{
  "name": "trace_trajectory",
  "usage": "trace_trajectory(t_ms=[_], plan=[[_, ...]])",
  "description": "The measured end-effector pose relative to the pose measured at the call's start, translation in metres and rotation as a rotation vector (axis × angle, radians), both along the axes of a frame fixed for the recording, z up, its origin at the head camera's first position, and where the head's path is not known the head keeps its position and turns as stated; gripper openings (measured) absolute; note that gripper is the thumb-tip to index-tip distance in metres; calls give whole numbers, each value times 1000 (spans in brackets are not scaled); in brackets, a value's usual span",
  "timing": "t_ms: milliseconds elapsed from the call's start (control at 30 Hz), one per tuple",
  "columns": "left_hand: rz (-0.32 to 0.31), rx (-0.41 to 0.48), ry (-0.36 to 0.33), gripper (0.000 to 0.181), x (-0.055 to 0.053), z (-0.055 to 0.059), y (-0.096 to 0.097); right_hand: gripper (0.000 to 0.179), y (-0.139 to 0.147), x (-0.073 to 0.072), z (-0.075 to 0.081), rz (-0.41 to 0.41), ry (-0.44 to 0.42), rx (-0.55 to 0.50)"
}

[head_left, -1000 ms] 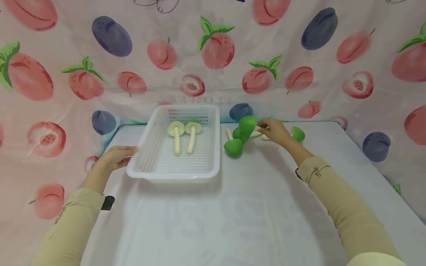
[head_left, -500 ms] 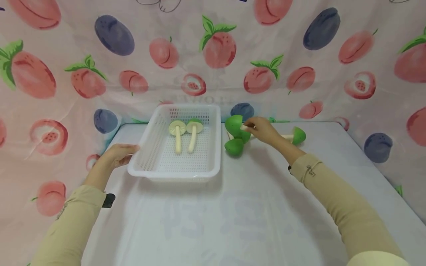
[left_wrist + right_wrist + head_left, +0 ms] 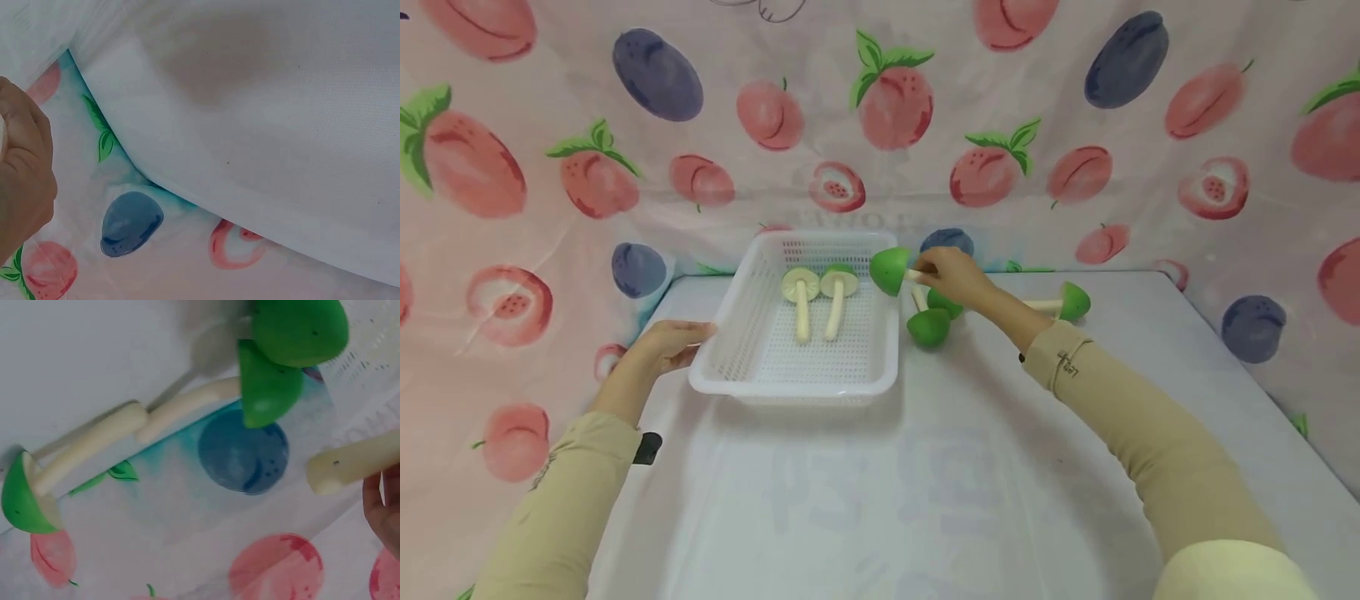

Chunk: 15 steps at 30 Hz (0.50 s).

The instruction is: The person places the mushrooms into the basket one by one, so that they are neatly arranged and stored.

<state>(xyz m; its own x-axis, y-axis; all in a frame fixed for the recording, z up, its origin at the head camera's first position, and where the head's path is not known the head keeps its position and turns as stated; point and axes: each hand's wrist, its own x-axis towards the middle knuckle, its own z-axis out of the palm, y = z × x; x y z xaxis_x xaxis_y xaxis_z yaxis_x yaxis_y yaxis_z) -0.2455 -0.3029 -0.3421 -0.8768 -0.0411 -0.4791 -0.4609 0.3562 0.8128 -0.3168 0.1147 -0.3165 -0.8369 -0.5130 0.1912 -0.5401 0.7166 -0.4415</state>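
Head view: a person in beige sleeves (image 3: 1142,425) pinches a green-capped toy mushroom (image 3: 889,271) by its pale stem with the right hand (image 3: 953,275), the cap lined up with the right rim of a white perforated plastic basket (image 3: 793,389) — whether it touches that rim cannot be told. Thumb and fingers are clamped on the stem, whose bare end juts from the grip in the right wrist view. The left hand (image 3: 668,346) touches the basket's left rim, its fingers close together; how firmly they hold cannot be told. Inside the basket, two pale-stemmed mushrooms (image 3: 802,312) lie side by side, gills showing and stems toward the near rim. Just right of the basket, two more mushrooms (image 3: 928,328) rest close together on a white-covered table (image 3: 827,508), and another mushroom (image 3: 1077,302) lies farther right — cap pointing away from the basket. Behind the basket hangs a fruit-print cloth (image 3: 895,179), patterned with peaches and plums.
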Motion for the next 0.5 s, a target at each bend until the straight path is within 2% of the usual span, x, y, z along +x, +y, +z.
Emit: trace_trajectory(t_ms=[167, 267, 500], plan=[[11, -40, -4, 69, -1, 3, 0, 16, -19, 0, 13, 71, -62, 52], [-5, -45, -1, 69, 0, 4, 0, 15, -29, 2, 17, 99, -89, 90], [-31, -31, -21, 69, 1, 4, 0, 13, -53, 8, 21, 137, -89, 143]])
